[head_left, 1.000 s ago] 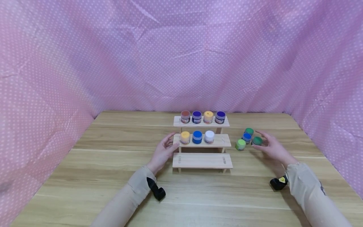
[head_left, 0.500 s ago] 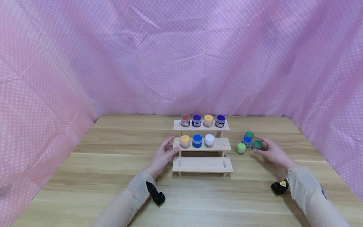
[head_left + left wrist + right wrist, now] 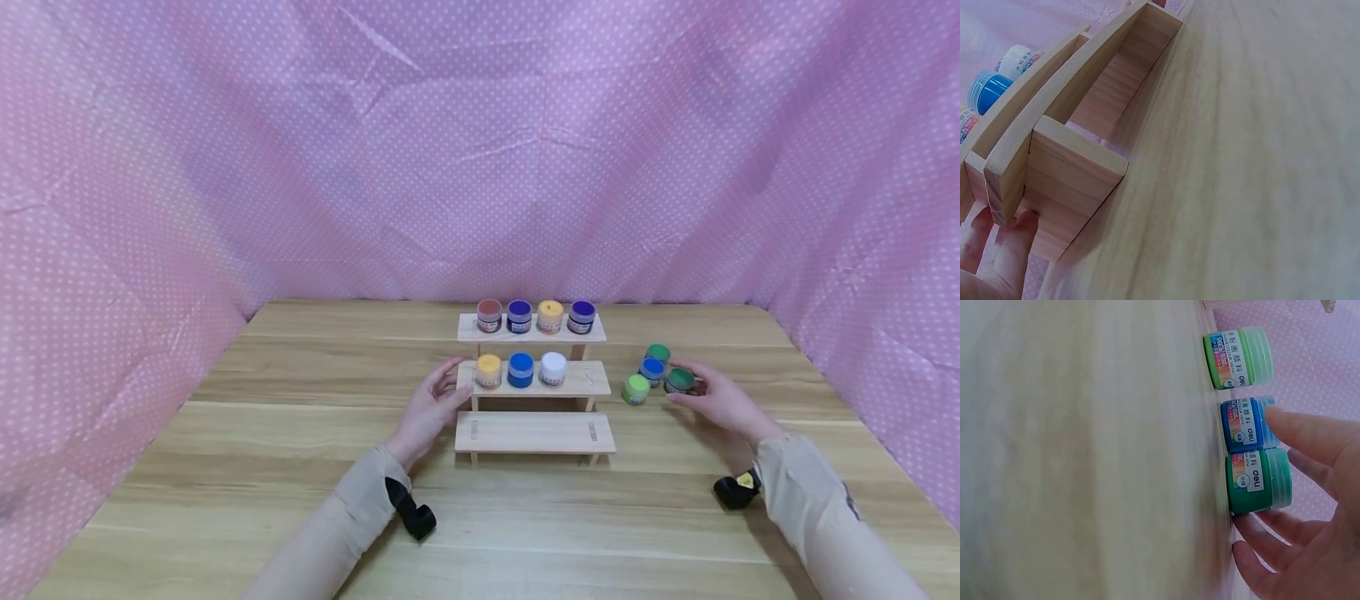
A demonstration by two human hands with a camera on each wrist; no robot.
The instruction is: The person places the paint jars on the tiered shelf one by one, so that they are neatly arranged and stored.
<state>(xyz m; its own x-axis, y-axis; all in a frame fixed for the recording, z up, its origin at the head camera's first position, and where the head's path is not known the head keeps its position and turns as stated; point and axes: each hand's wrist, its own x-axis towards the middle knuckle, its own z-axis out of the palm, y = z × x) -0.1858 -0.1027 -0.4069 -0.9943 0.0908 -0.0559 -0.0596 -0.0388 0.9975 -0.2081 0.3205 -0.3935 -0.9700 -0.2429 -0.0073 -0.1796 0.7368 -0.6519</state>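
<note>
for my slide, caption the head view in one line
Left grip at a rack of seven jars, right grip at a green jar, one of four on the table.

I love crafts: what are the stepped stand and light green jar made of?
The stepped stand looks like matte wood: grain shows on its boards. The light green jar seems smooth plastic, its ribbed lid translucent, though the body could be glass.

The left hand [image 3: 1005, 269] and a shelved jar [image 3: 967, 124] are cut off in the left wrist view, the right hand [image 3: 1338, 519] in the right wrist view. From the head, the rear green jar [image 3: 659, 352] is partly hidden by a blue jar [image 3: 652, 372].
</note>
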